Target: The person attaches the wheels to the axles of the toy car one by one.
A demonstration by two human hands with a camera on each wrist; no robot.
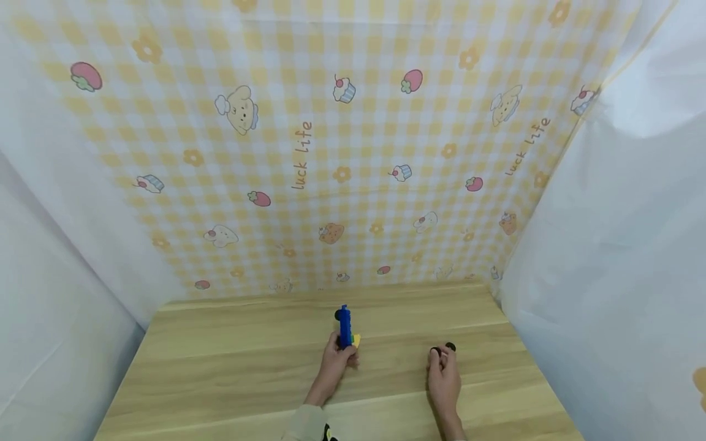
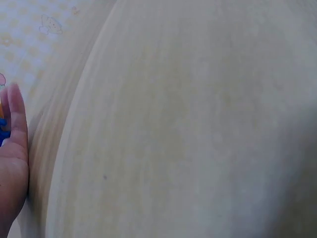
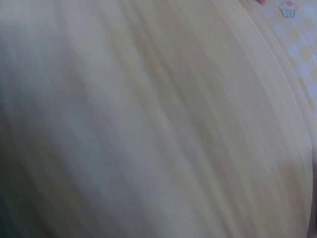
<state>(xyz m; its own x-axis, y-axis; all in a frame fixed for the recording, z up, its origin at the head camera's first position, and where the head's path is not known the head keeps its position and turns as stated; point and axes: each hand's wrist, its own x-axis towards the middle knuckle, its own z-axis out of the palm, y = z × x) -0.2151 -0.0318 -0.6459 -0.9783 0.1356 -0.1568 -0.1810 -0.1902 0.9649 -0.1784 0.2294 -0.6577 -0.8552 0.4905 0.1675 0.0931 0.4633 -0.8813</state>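
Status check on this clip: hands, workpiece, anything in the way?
Left hand gripping blue toy piece. Right hand holding two black wheels. Toy piece: another wheel at far end, yellow part near fingers. No obstruction seen between hands.

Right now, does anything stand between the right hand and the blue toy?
Nothing visible does: in the head view, only wooden tabletop shows between the right hand and the blue toy. The left hand grips its near end.

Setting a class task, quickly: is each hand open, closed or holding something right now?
Left hand: holding the blue toy piece.
Right hand: holding a small black round piece.
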